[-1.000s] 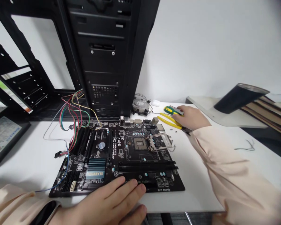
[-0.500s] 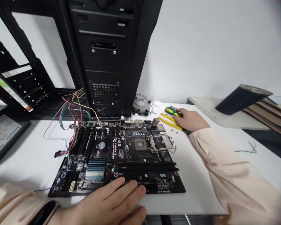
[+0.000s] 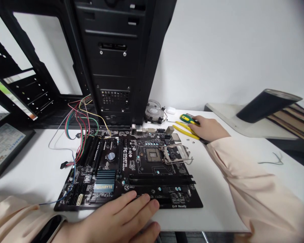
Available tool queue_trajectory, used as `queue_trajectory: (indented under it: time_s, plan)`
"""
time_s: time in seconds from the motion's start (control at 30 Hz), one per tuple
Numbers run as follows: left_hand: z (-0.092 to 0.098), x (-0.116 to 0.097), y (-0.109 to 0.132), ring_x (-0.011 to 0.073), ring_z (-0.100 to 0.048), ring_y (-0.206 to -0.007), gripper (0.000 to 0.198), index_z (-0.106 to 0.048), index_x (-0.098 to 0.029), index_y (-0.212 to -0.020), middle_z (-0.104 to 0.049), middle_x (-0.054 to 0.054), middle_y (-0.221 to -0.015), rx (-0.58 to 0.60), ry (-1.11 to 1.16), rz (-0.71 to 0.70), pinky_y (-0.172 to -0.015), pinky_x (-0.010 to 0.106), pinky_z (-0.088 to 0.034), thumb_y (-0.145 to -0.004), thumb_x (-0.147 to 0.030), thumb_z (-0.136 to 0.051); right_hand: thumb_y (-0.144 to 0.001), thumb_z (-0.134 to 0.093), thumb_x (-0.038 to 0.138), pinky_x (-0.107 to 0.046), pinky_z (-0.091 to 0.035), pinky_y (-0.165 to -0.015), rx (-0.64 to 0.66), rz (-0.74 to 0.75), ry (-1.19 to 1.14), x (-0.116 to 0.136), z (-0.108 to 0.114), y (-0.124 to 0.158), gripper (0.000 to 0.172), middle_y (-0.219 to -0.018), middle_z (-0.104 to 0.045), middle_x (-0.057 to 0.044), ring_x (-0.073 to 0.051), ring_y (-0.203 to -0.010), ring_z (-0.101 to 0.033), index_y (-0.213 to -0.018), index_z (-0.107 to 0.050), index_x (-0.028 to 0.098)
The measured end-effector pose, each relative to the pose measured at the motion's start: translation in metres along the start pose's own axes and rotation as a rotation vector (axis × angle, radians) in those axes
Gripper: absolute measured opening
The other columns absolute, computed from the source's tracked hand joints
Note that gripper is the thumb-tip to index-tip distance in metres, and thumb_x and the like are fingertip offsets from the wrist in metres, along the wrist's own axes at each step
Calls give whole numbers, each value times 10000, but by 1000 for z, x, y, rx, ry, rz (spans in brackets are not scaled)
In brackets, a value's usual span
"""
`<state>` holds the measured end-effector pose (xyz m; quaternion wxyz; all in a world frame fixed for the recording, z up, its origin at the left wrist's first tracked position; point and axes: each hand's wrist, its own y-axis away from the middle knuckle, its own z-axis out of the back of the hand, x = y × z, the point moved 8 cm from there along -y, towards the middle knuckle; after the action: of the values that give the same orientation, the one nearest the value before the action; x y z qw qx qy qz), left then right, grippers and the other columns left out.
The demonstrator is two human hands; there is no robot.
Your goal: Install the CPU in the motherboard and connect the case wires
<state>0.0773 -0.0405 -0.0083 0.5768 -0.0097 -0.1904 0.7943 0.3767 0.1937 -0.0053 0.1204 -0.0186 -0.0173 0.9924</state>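
My left hand (image 3: 119, 216) lies flat across the front edge of a black Gigabyte motherboard (image 3: 139, 168), holding nothing. The board's CPU socket (image 3: 152, 155) shows bare, with its metal retention frame (image 3: 176, 153) raised. My right hand (image 3: 209, 129) sits beyond the board's right corner, fingers curled over a green-and-yellow tool handle (image 3: 186, 118). Yellow-handled pliers (image 3: 184, 130) lie under and next to that hand. Much of the tool is hidden by my fingers, so I cannot tell its exact kind.
A black computer case (image 3: 114, 57) stands behind the board, with coloured wires (image 3: 79, 123) running onto it. A CPU cooler (image 3: 154, 113) and white case (image 3: 170, 110) sit beyond. A dark tumbler (image 3: 267, 105) lies tilted at right. The white table (image 3: 218, 202) ends near my hands.
The whole view has drifted slightly, with the scene shifting right. Both hands keep their places, and the right hand stays on the green-and-yellow handle.
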Motion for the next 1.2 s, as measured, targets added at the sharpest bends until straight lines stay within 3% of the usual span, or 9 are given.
queue_trajectory:
  time_s: [0.53, 0.63, 0.73, 0.83, 0.9, 0.97, 1.1, 1.2]
  plan:
    - [-4, 1, 1, 170, -501, -1157, 318, -580, -295, -1226, -611, -40, -1284, -17, 2, -29, -1016, 327, -300, -971, -271, -391, -877, -435, 405, -401, -467, -816, -1, 16, -16, 3, 3, 4, 521, -1113, -655, -189, -340, -1014, -611, -1308, -533, 128]
    - [-4, 1, 2, 169, -497, -1167, 320, -576, -292, -1232, -607, -41, -1292, -16, 14, -19, -1022, 328, -302, -970, -263, -394, -854, -462, 352, -402, -451, -846, -114, 73, -19, 12, 20, 11, 483, -1172, -622, -202, -346, -1069, -579, -1249, -579, 99]
    - [-4, 1, 3, 165, -496, -1166, 320, -568, -300, -1243, -591, -49, -1312, 1, 7, -22, -1016, 322, -313, -971, -279, -400, -837, -479, 336, -376, -449, -787, -209, 134, -131, 26, 41, 23, 349, -971, -675, -155, -294, -916, -613, -1038, -674, 128]
    - [-6, 1, 3, 151, -496, -1154, 320, -559, -319, -1252, -584, -68, -1320, 8, -16, -34, -1004, 301, -325, -975, -298, -400, -830, -489, 443, -315, -423, -622, -6, 342, -375, 54, 39, 39, 321, -693, -645, -60, -194, -645, -569, -822, -676, 182]
    - [-6, 2, 3, 151, -497, -1145, 313, -564, -320, -1248, -581, -68, -1323, -10, -23, -30, -995, 295, -336, -969, -328, -422, -810, -496, 504, -285, -384, -554, 172, 538, -491, 75, 33, 53, 355, -639, -620, -29, -154, -569, -515, -758, -656, 192]
    - [-5, 2, 3, 154, -502, -1134, 305, -574, -318, -1235, -582, -64, -1321, -41, -23, -26, -989, 294, -344, -958, -341, -448, -805, -491, 530, -271, -360, -531, 232, 638, -550, 84, 32, 61, 379, -607, -599, -14, -131, -538, -479, -699, -624, 191]
    - [-6, 1, 2, 156, -503, -1138, 292, -584, -311, -1214, -601, -56, -1292, -63, -23, -20, -1004, 297, -333, -955, -316, -450, -857, -448, 513, -275, -339, -530, 68, 555, -498, 69, 37, 51, 425, -521, -537, 1, -124, -507, -457, -599, -554, 193]
    - [-5, 2, 1, 155, -499, -1147, 295, -582, -307, -1218, -609, -55, -1282, -65, -15, -12, -1016, 298, -323, -956, -304, -446, -858, -479, 407, -298, -365, -582, -66, 515, -317, 60, 39, 43, 329, -598, -615, -28, -155, -570, -512, -662, -637, 195]
